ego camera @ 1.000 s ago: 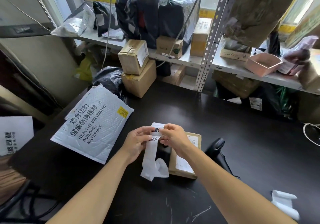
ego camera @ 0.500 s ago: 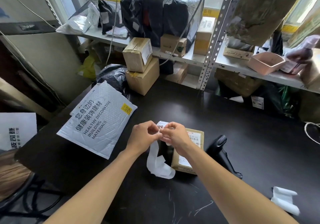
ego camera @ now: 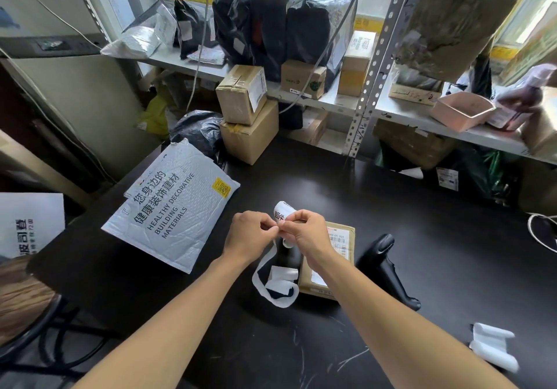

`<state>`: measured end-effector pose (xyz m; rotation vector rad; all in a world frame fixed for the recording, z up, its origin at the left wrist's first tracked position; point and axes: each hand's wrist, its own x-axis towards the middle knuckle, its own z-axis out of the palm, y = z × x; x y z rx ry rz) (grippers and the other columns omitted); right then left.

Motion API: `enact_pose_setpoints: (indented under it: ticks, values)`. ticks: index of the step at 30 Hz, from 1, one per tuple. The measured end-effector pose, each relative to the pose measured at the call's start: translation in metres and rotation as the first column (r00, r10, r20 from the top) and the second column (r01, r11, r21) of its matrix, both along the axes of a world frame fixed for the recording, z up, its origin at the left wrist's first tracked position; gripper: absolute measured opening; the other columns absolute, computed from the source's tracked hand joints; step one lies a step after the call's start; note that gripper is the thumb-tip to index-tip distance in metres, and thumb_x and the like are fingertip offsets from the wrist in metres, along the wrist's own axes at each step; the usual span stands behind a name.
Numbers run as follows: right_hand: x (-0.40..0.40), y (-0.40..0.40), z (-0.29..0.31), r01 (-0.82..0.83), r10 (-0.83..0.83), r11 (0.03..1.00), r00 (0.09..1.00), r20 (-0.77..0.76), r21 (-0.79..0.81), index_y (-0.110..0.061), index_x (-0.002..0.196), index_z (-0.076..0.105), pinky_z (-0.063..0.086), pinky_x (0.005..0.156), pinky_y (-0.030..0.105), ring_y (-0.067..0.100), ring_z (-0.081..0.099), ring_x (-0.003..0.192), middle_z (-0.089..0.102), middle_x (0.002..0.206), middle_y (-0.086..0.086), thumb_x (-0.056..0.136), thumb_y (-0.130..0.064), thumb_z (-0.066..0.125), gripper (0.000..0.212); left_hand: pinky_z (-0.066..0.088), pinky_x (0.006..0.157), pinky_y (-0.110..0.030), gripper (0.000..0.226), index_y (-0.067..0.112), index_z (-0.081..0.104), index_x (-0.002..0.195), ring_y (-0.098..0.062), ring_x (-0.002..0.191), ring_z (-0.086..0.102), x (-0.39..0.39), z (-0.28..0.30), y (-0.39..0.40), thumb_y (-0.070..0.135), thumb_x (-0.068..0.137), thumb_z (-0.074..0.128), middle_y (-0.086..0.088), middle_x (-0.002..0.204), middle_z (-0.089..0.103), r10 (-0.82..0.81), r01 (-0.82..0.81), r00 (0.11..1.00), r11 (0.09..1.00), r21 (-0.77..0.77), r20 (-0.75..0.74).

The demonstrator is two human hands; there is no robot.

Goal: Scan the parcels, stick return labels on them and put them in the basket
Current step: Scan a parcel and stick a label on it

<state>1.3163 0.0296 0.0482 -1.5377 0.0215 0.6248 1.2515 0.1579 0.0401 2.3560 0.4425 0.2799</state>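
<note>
black table carries white padded mailer, small cardboard parcel and scanner. left hand and right hand both pinch the label strip above the parcel; its tail curls down onto the table.

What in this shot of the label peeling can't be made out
Head view, the only one:
- Small parcel: its near left part is behind the right hand.
- Label strip: print too small to read, and partly covered by the left hand and right hand pinching it.
- Basket: none identifiable in frame.
- Scanner: trigger side unclear, dark against the table.
</note>
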Motion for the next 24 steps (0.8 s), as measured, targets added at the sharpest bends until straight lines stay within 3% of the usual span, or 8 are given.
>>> enact_pose_setpoints:
  ticks: [7, 11, 14, 19, 22, 24]
  values:
    - [-0.001, 0.0, -0.003, 0.026, -0.026, 0.999, 1.0, 0.006, -0.036, -0.01, 0.072, 0.061, 0.053, 0.059, 0.026, 0.018, 0.069, 0.066, 0.071, 0.072, 0.009, 0.078, 0.002, 0.078, 0.022, 0.057, 0.067, -0.027, 0.01, 0.013, 0.079, 0.088, -0.012, 0.072, 0.066, 0.002, 0.002, -0.009, 0.019, 0.088, 0.071, -0.001, 0.079, 0.074, 0.048, -0.048, 0.999, 0.999, 0.005, -0.019]
    - [0.001, -0.003, -0.005, 0.035, -0.033, 0.997, 0.999, 0.031, -0.068, -0.012, 0.07, 0.06, 0.058, 0.064, 0.031, 0.018, 0.07, 0.066, 0.07, 0.069, 0.007, 0.073, 0.002, 0.08, 0.025, 0.048, 0.061, -0.02, 0.009, 0.016, 0.078, 0.082, -0.011, 0.07, 0.066, 0.006, 0.002, -0.008, 0.017, 0.087, 0.071, 0.004, 0.073, 0.072, 0.08, -0.087, 0.994, 0.99, -0.11, -0.071]
    - [0.001, -0.003, -0.007, 0.024, -0.021, 0.996, 0.999, 0.037, -0.084, -0.015, 0.068, 0.058, 0.058, 0.073, 0.043, 0.029, 0.071, 0.076, 0.069, 0.073, 0.012, 0.069, -0.002, 0.081, 0.026, 0.052, 0.065, -0.024, 0.011, 0.017, 0.078, 0.077, -0.009, 0.07, 0.066, 0.008, -0.001, -0.004, 0.019, 0.085, 0.071, 0.007, 0.069, 0.07, 0.102, -0.122, 0.988, 0.975, -0.187, -0.114]
    - [0.001, -0.007, -0.01, 0.002, -0.003, 1.0, 1.0, -0.007, -0.022, -0.015, 0.071, 0.056, 0.059, 0.078, 0.043, 0.03, 0.073, 0.085, 0.071, 0.085, 0.013, 0.074, 0.0, 0.08, 0.028, 0.058, 0.073, -0.032, 0.006, 0.016, 0.076, 0.082, -0.011, 0.077, 0.067, 0.008, -0.007, -0.002, 0.017, 0.085, 0.072, 0.006, 0.076, 0.071, 0.117, -0.146, 0.986, 0.95, -0.276, -0.118]
    - [0.003, -0.008, -0.011, 0.007, 0.003, 0.995, 0.995, -0.101, 0.097, -0.011, 0.075, 0.055, 0.06, 0.082, 0.038, 0.029, 0.074, 0.085, 0.07, 0.09, 0.015, 0.082, 0.004, 0.075, 0.026, 0.053, 0.078, -0.026, 0.017, 0.018, 0.068, 0.102, -0.009, 0.093, 0.065, 0.006, -0.008, -0.001, 0.016, 0.086, 0.074, 0.005, 0.097, 0.07, 0.138, -0.18, 0.983, 0.87, -0.46, -0.123]
    - [0.003, -0.009, -0.012, 0.012, 0.009, 0.99, 0.989, -0.149, 0.142, -0.01, 0.077, 0.055, 0.06, 0.08, 0.036, 0.029, 0.074, 0.087, 0.07, 0.096, 0.016, 0.083, 0.006, 0.072, 0.024, 0.055, 0.083, -0.031, 0.03, 0.018, 0.059, 0.113, -0.014, 0.1, 0.066, 0.004, -0.008, 0.001, 0.012, 0.087, 0.072, -0.002, 0.105, 0.07, 0.152, -0.226, 0.974, 0.73, -0.645, -0.169]
